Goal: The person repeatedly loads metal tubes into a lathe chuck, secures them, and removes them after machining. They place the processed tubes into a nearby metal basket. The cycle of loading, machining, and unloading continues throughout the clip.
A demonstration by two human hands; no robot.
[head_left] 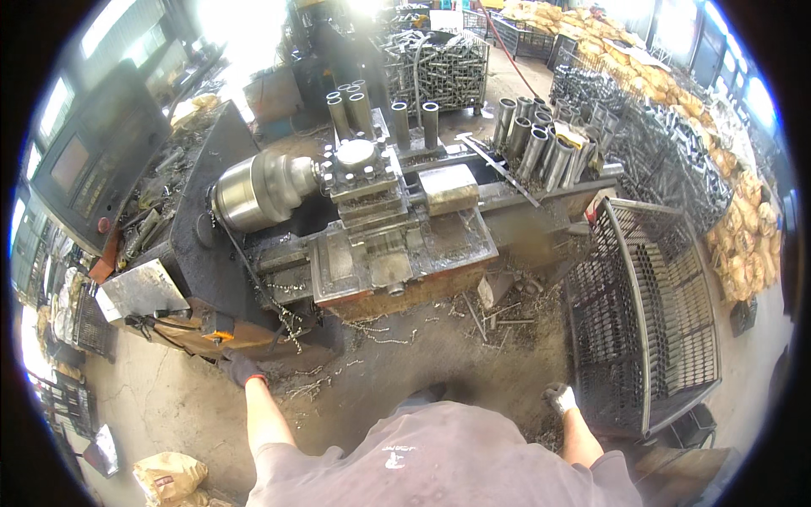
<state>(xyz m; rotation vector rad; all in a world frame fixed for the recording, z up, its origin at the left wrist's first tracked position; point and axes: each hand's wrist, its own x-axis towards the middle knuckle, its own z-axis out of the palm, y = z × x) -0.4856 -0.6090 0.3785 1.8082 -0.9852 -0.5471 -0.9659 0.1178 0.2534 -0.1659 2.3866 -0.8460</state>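
My left hand (242,368), in a dark glove with a red cuff, reaches to the front of a lathe, just below an orange-yellow part (218,335). Its fingers blend into the dark machine base, so their pose is unclear. Out to the right hangs my right hand (558,396), in a white and dark glove with the fingers curled in; nothing shows in it. It is beside a black mesh crate (646,338). Ahead stands the lathe, with a shiny round chuck (253,193), a tool post (359,160) and a carriage (405,258) strewn with metal chips.
Metal tubes (532,152) stand upright at the lathe's right end, with more tubes (346,110) behind the tool post. A control panel (93,169) rises at left. Curly shavings (380,334) litter the floor. Wire bins (435,72) and stacked sacks (743,228) stand beyond.
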